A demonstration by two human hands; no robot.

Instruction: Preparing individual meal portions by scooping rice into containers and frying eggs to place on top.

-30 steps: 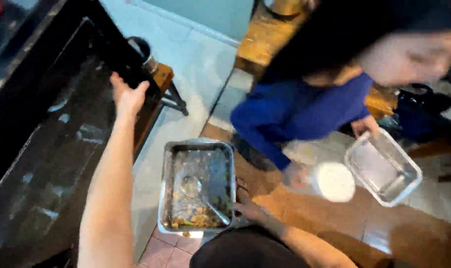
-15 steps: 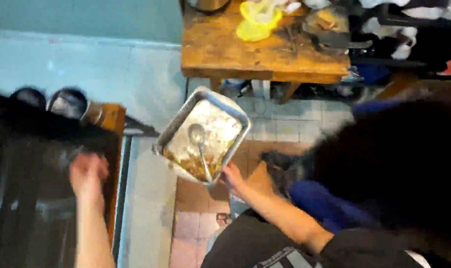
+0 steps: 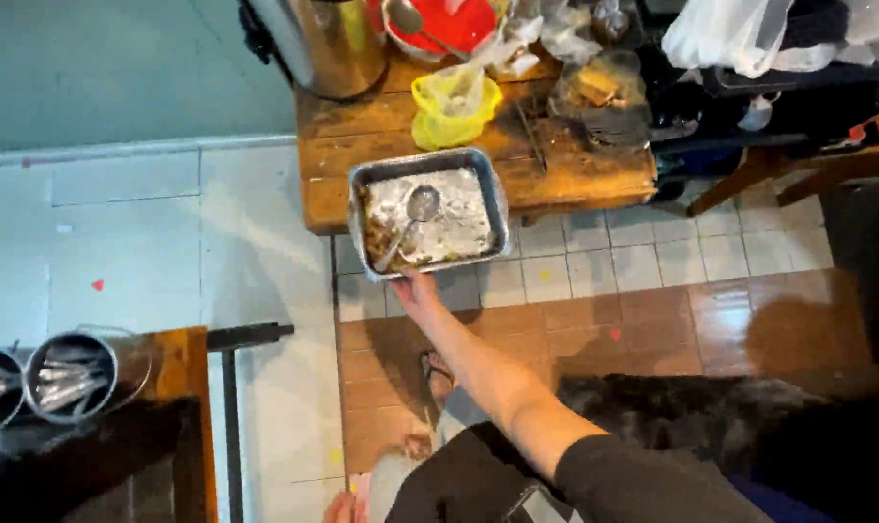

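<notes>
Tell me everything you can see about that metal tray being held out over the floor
The metal tray is rectangular with rounded corners and a rolled rim, and looks like dull steel or aluminium. It is mostly scraped out, with pale smears across the bottom and brownish food left along the left and near sides. A metal spoon lies inside it, bowl up. The right hand grips the near rim, holding the tray roughly level by the edge of a worn wooden table.

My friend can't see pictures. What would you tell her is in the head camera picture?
Seen from above, a person's right hand holds a rectangular metal tray with food scraps and a metal spoon, out by a cluttered wooden table. Below is a tiled floor.
</notes>
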